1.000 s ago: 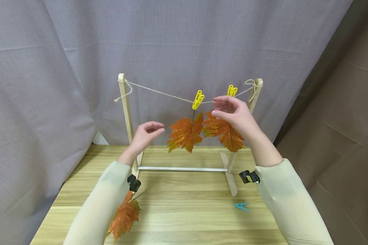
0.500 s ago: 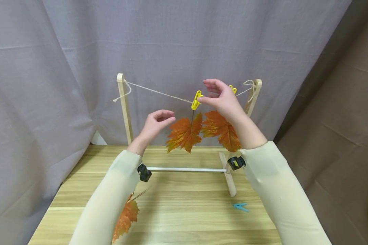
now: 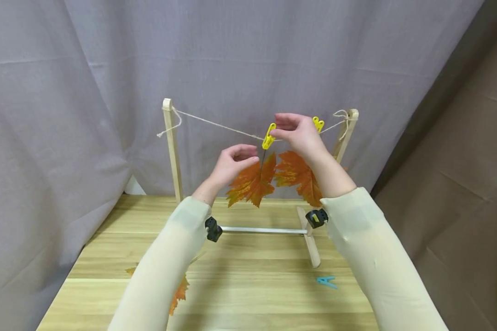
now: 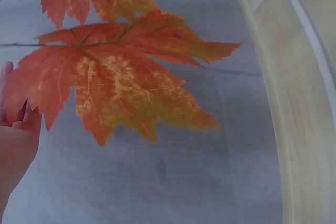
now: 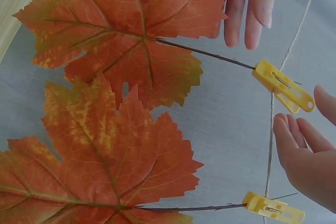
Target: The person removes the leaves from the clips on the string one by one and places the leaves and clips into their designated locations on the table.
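Note:
Two orange maple leaves, the left leaf (image 3: 252, 187) and the right leaf (image 3: 296, 174), hang by their stems from a sagging string (image 3: 219, 124). A yellow clothespin (image 5: 278, 83) clips the left stem to the string; a second yellow clothespin (image 5: 270, 209) clips the other. My right hand (image 3: 302, 135) is at the left clothespin's upper end, thumb and fingers either side with a gap, not visibly pinching. Beside the left leaf's stem is my left hand (image 3: 229, 168), its fingers loosely bent and gripping nothing; the leaf partly covers it in the left wrist view.
Wooden posts, left (image 3: 172, 156) and right (image 3: 347, 131), carry the string, with a white rod (image 3: 265, 230) low between them. A blue clothespin (image 3: 326, 282) lies on the wooden table (image 3: 248, 294). Another leaf (image 3: 180, 294) there is mostly hidden under my left sleeve. A grey curtain (image 3: 232, 59) hangs behind.
My right hand has moved left from in front of the right leaf to the left clothespin. My left hand has risen and moved right, up to the left leaf's stem.

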The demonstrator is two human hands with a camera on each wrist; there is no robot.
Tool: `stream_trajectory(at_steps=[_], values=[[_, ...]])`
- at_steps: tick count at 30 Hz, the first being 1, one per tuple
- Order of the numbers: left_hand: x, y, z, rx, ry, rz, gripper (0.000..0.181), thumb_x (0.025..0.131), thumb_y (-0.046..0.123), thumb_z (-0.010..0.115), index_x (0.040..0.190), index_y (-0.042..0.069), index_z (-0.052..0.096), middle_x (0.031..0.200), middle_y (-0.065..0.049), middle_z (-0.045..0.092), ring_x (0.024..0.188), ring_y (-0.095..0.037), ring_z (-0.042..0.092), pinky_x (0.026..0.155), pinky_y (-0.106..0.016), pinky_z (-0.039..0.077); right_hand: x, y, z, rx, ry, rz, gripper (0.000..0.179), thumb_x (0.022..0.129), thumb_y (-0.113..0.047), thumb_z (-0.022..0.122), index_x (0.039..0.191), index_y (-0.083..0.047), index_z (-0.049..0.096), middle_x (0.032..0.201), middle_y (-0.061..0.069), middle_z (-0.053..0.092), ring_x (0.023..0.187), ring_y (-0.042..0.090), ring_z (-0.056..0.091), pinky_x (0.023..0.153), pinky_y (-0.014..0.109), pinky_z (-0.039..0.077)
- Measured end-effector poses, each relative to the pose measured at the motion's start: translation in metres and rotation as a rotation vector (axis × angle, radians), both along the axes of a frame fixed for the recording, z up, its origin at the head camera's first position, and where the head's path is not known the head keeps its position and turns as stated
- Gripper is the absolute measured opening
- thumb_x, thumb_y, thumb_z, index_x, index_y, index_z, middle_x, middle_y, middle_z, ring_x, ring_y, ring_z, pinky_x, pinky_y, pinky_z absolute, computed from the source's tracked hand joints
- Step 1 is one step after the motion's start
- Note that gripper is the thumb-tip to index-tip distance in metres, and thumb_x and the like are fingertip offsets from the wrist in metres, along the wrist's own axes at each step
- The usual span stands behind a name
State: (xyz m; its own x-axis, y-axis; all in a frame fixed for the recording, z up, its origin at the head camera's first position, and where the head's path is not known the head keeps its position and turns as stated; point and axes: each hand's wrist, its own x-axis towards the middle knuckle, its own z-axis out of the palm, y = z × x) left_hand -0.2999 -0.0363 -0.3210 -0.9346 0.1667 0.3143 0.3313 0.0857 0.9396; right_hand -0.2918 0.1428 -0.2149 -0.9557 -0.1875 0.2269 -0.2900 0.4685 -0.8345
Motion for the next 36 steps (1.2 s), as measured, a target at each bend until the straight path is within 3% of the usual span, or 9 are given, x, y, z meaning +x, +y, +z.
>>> stream_trajectory(at_steps=[6,15,27,36], values=[[-0.001,0.015,0.001,-0.011,0.000,0.005,0.029,0.086,0.015,0.068,0.112,0.003,0.063,0.113,-0.014,0.066,0.091,-0.015,0.060,0.083,-0.026,0.050,-0.002,0.002,0.001,0.051,0.025,-0.008,0.042,0.086,-0.012,0.066,0.126,-0.002,0.057,0.124,0.018,0.061,0.111,0.026,0.059,0.097,0.036,0.046],[0.000,0.030,0.004,-0.029,0.015,0.052,0.021,0.085,0.014,0.069,0.101,0.001,0.065,0.102,-0.015,0.068,0.078,-0.009,0.056,0.072,-0.020,0.047,-0.001,0.000,0.003,0.103,0.030,0.059,0.041,0.088,-0.009,0.063,0.128,-0.001,0.055,0.120,0.021,0.060,0.104,0.022,0.058,0.092,0.032,0.047],[0.003,0.027,0.007,-0.052,0.022,0.045,0.015,0.088,0.009,0.065,0.097,-0.002,0.065,0.100,-0.019,0.069,0.082,-0.014,0.062,0.078,-0.023,0.050,0.003,0.007,0.014,0.230,-0.078,0.135,0.041,0.086,-0.017,0.065,0.124,-0.004,0.058,0.119,0.017,0.061,0.107,0.024,0.057,0.096,0.037,0.043],[0.006,0.019,0.008,-0.074,0.027,0.042,0.016,0.088,0.011,0.064,0.097,-0.001,0.066,0.098,-0.018,0.070,0.080,-0.016,0.063,0.076,-0.025,0.050,0.003,0.003,0.015,0.270,-0.050,0.135,0.038,0.085,-0.020,0.068,0.118,-0.005,0.061,0.109,0.014,0.064,0.099,0.022,0.058,0.088,0.034,0.045]])
